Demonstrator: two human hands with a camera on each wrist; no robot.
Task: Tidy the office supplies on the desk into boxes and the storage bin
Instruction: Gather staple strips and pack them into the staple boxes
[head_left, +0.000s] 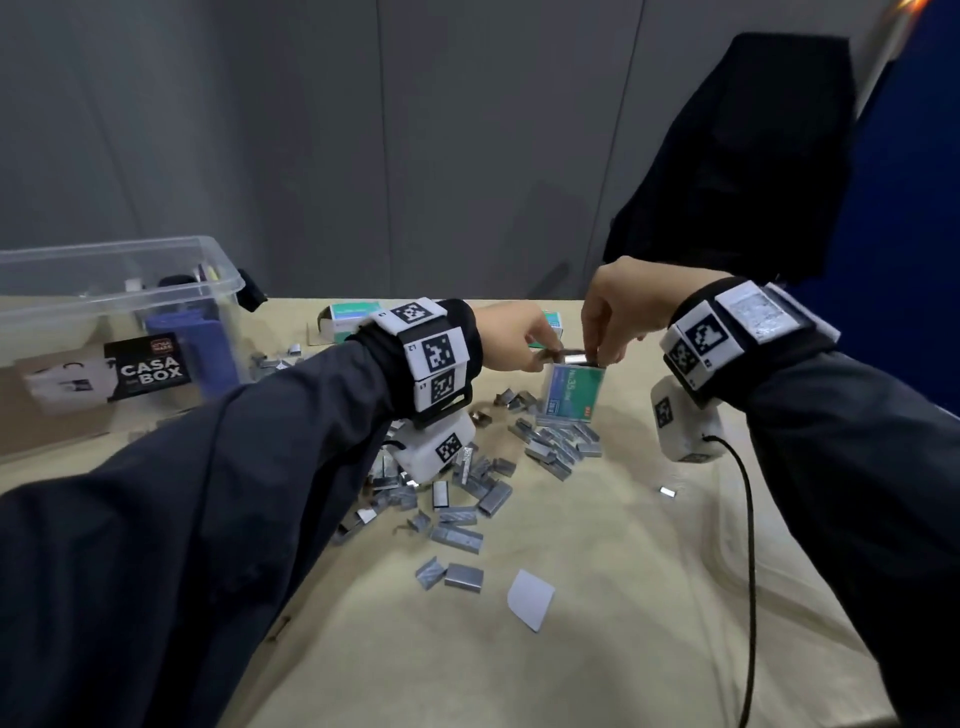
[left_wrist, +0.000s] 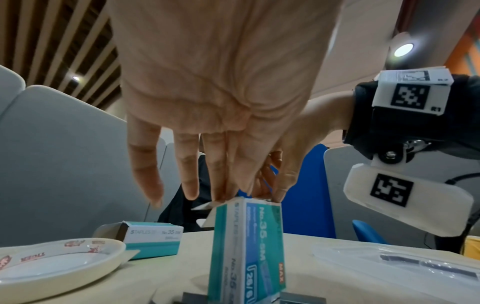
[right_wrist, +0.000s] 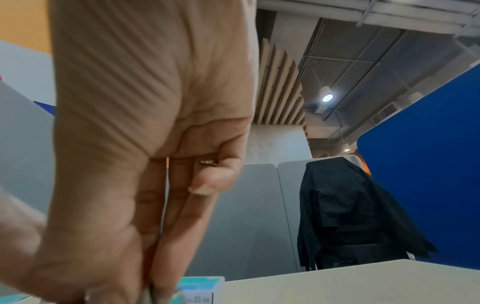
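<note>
Both hands meet over upright staple box (head_left: 574, 387); left hand (head_left: 511, 338), right hand (head_left: 621, 312) pinch staples (head_left: 571, 356).

A black jacket (head_left: 737, 156) is seen draped over a chair behind the desk beside a blue partition (head_left: 914, 218), grey panels (head_left: 311, 130) are seen along the far edge, and a small white paper slip (head_left: 530, 598) is seen lying on the desk (head_left: 597, 649).

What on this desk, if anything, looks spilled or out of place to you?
Loose staple strips lie scattered across the desk beside the upright staple box instead of inside it; one strip sits apart to the right.
</note>
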